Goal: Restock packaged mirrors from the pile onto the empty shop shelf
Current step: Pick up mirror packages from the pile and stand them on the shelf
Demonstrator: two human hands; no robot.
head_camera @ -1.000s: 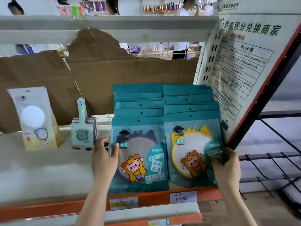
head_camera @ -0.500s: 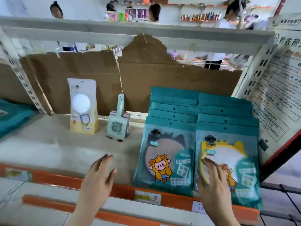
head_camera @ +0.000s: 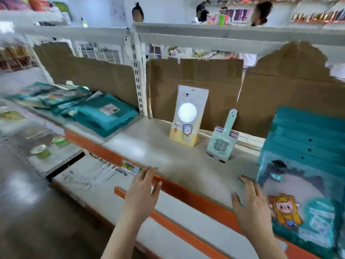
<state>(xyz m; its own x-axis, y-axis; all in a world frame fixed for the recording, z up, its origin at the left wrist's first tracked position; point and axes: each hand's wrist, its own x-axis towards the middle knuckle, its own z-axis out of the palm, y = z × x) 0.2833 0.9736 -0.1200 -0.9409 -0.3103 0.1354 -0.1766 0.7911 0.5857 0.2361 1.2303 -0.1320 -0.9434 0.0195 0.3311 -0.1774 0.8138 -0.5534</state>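
The left hand (head_camera: 141, 193) and right hand (head_camera: 252, 206) hover spread and empty at the shelf (head_camera: 149, 146) edge. Packaged mirrors (head_camera: 302, 165) stand face-out at right, likely for display; the pile (head_camera: 106, 114) lies flat, left.

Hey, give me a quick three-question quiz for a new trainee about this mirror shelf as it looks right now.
1. True or false: the mint handled mirror pack lies flat on the shelf.
2. Where does the flat pile of teal packs lie? A) bay left of the white post B) floor C) trolley
3. Fill in: the yellow-white pack stands before brown ____.
Key: 1 false; 2 A; 3 cardboard.
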